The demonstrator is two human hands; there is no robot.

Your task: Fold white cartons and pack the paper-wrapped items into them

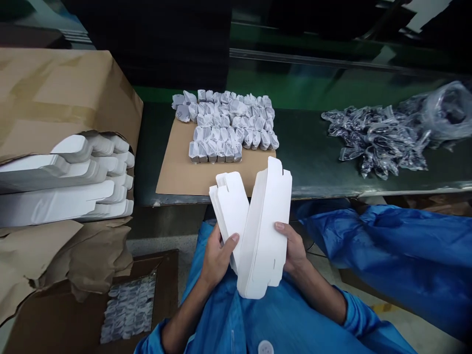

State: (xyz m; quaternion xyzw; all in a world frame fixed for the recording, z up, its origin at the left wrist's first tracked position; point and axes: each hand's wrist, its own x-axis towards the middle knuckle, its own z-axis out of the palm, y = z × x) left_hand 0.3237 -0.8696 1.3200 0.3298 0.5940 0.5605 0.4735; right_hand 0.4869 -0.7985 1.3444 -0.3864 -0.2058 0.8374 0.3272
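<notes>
My left hand [218, 253] is closed round a smaller stack of flat white folded cartons [233, 206], thumb on the front face. In my right hand [293, 246] is a thicker stack of the same flat cartons [273, 221], gripped along its right side. The two stacks fan apart at the top and come together low down, in front of my blue smock. Beyond them, rows of small paper-wrapped grey pieces [221, 120] stand on a brown cardboard sheet [177, 172] on the dark green bench.
An open cardboard box [114, 93] full of flat white cartons [84, 172] stands at left. Below it, another box [164, 295] holds wrapped pieces [129, 307]. Bagged dark parts [383, 137] and a clear plastic roll [448, 110] lie right. A blue-clad person's sleeve or leg [398, 250] is beside me.
</notes>
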